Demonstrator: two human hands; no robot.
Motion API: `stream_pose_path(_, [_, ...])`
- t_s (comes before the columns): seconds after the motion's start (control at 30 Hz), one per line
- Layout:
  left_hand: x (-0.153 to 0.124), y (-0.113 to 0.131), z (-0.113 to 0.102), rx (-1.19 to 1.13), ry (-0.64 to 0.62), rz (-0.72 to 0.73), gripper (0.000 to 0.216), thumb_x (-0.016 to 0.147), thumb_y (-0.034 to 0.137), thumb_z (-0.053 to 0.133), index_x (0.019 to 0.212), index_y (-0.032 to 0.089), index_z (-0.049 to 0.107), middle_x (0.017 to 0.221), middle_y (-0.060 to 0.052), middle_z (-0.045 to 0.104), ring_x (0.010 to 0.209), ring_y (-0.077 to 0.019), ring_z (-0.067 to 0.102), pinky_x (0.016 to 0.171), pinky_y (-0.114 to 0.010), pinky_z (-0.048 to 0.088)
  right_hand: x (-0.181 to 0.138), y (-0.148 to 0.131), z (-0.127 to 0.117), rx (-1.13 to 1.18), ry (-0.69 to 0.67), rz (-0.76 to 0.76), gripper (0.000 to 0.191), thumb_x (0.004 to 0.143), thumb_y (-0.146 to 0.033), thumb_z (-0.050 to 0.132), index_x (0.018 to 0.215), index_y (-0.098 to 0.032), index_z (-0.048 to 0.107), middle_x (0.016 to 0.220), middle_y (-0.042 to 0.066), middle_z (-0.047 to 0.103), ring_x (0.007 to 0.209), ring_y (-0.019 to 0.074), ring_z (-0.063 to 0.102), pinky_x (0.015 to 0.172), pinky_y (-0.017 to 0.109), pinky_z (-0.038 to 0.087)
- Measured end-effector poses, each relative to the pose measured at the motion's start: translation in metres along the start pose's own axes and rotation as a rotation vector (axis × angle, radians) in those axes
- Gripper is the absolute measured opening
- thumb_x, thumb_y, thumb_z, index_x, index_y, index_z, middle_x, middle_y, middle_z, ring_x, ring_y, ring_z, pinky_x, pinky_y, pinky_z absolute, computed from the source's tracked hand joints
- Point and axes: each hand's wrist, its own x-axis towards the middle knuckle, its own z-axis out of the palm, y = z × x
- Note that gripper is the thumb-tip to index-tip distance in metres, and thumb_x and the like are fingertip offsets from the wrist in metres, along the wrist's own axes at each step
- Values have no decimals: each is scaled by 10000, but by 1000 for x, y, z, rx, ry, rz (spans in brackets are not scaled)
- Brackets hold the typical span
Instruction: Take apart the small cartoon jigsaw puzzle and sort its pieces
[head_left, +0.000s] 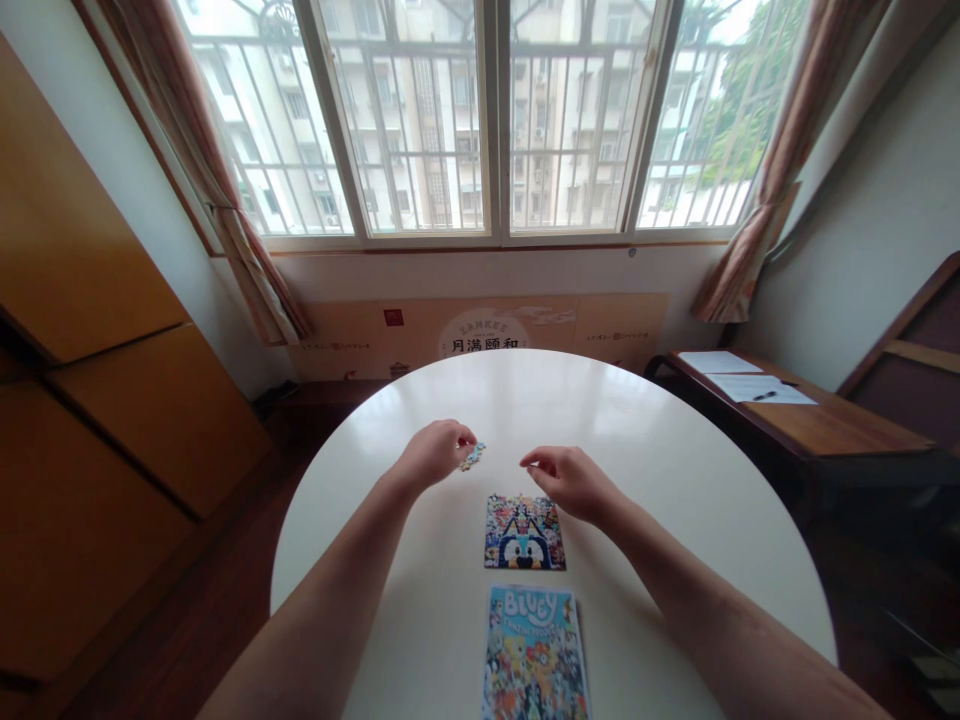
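My bare left forearm (330, 575) and right forearm (697, 590) taper toward my equally bare left hand (439, 450) and right hand (571, 480).

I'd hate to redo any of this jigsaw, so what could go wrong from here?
The right hand is close to the jigsaw puzzle's far right corner, so a low sweep might knock it out of line. The left hand is at the small heap of loose puzzle pieces; rummaging could scatter some across the glossy white table. And the right hand seems to pinch a single small piece, which might slip if the grip is light.
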Motion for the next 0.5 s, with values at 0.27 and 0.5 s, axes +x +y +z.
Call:
stream_pose_path(0.27, [-11, 32, 8, -71, -312, 269, 122, 748, 248, 674, 821, 232, 770, 817, -17, 740, 765, -182, 645, 699, -262, 444, -2, -1, 3, -18, -120, -172, 279, 809, -164, 540, 972, -220, 760, 829, 18, 730, 729, 120, 630, 697, 226, 449])
stream_pose_path(0.5, [-14, 38, 6, -20, -347, 240, 117, 709, 249, 715, 810, 233, 772, 783, -20, 736, 751, -188, 636, 653, -265, 415, -3, -5, 0, -35, -197, -203, 290, 756, -110, 541, 918, -206, 762, 820, 18, 723, 725, 113, 628, 699, 213, 454])
